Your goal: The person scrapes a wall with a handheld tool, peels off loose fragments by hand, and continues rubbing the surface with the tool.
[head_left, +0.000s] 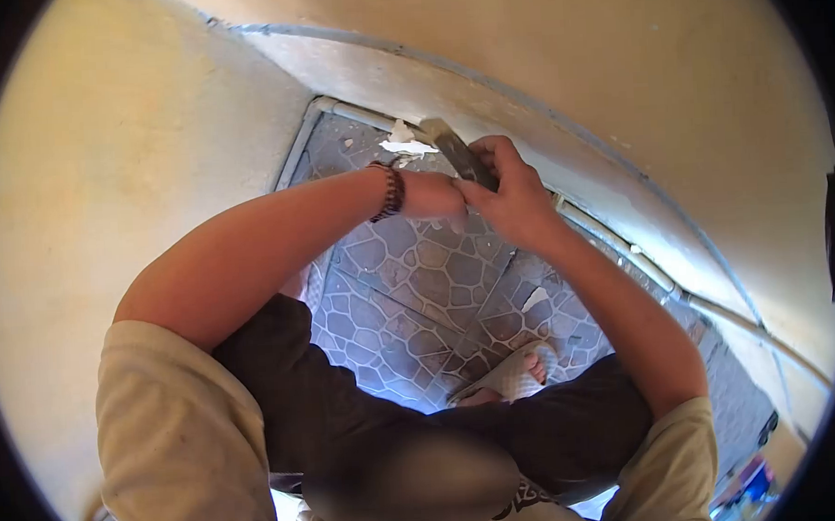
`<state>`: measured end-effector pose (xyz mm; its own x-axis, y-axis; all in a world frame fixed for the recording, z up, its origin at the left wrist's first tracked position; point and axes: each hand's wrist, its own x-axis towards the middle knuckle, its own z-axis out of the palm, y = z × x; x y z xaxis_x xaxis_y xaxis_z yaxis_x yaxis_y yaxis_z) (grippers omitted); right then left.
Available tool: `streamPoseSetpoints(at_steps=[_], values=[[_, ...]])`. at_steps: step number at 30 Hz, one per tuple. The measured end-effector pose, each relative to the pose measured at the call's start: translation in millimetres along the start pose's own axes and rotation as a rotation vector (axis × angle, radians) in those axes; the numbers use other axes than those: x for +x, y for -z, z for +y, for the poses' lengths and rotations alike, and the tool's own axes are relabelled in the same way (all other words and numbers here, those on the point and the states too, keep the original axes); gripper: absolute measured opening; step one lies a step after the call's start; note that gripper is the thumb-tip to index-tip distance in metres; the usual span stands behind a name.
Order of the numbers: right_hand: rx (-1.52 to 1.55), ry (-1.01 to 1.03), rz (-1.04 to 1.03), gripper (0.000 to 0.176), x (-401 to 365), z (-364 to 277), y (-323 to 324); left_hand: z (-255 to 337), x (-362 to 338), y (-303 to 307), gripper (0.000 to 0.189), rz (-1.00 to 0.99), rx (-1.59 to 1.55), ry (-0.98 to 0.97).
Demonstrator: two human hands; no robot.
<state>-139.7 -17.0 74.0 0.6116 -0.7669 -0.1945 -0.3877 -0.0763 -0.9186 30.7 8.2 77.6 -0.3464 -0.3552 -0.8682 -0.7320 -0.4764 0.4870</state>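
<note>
My right hand (519,198) is closed around the lower end of a dark oblong block (464,156) with a paler, worn far end. The block tilts up and left toward the foot of the wall. My left hand (435,196), with a dark braided bracelet (391,192) at its wrist, is curled against the block's lower end and touches the right hand. Its fingertips point down, and whatever they hold, if anything, is hidden. Just beyond the hands, broken white plaster pieces (408,147) lie by the wall base.
A pipe (360,114) runs along the foot of the yellowish walls (614,56) and round the corner. Stone-patterned floor tiles (408,261) carry scattered debris, including a white chip (535,299). My sandalled foot (511,373) stands below. Colourful items (753,479) lie at lower right.
</note>
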Motion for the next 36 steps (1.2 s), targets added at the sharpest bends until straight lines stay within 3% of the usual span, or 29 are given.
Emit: streamPoseSetpoints(at_steps=[5, 6, 10, 13, 14, 18, 20, 21, 23, 25, 27, 28, 30, 33, 35, 36], values=[[0.136, -0.037, 0.111, 0.045, 31, -11, -31, -12, -22, -3, 0.037, 0.384, -0.616, -0.135], [0.137, -0.067, 0.124, 0.044, 30, -14, -36, -16, -13, -7, 0.032, 0.504, -0.722, -0.084], [0.063, -0.092, 0.14, 0.041, 25, -14, -43, -22, 10, -33, 0.033, 0.809, -1.172, -0.051], [-0.05, -0.031, 0.133, 0.038, 22, -6, -41, 1, 31, -51, 0.033, 1.114, -1.73, -0.325], [-0.067, -0.023, 0.104, 0.038, 15, -8, -34, 2, 45, -51, 0.039, 1.086, -1.792, -0.574], [-0.075, -0.087, 0.054, 0.039, 3, -13, 0, 39, 83, -72, 0.054, 0.987, -1.983, -0.947], [-0.028, -0.106, 0.039, 0.047, -9, -4, 21, 20, 139, -68, 0.054, 0.604, -1.755, -1.436], [-0.014, -0.126, 0.013, 0.051, -22, 1, 28, 46, 136, -66, 0.051, 0.889, -1.743, -1.265], [-0.09, -0.018, 0.225, 0.045, -44, -2, 50, 102, 126, -62, 0.071, 1.358, -1.663, -0.736], [-0.143, 0.18, 0.246, 0.039, -79, -31, 74, 150, 91, -58, 0.068, 1.484, -1.897, -0.689], [-0.504, 0.293, 0.129, 0.03, -122, -80, 104, 155, 107, -49, 0.069, 1.671, -1.885, -0.69], [-0.544, 0.252, 0.157, 0.029, -140, -104, 113, 155, 116, -41, 0.069, 1.771, -1.88, -0.68], [-0.67, 0.236, 0.282, 0.027, -169, -135, 123, 126, 137, -27, 0.068, 1.898, -1.611, -0.596], [-0.785, 0.294, 0.468, 0.034, -194, -162, 136, 108, 110, -13, 0.065, 1.889, -1.65, -0.662], [-0.86, 0.325, 0.411, 0.034, -190, -181, 138, 111, 98, -13, 0.063, 1.877, -1.798, -0.727], [-0.902, 0.349, 0.378, 0.034, -184, -192, 137, 119, 118, -25, 0.062, 1.79, -1.687, -0.613]])
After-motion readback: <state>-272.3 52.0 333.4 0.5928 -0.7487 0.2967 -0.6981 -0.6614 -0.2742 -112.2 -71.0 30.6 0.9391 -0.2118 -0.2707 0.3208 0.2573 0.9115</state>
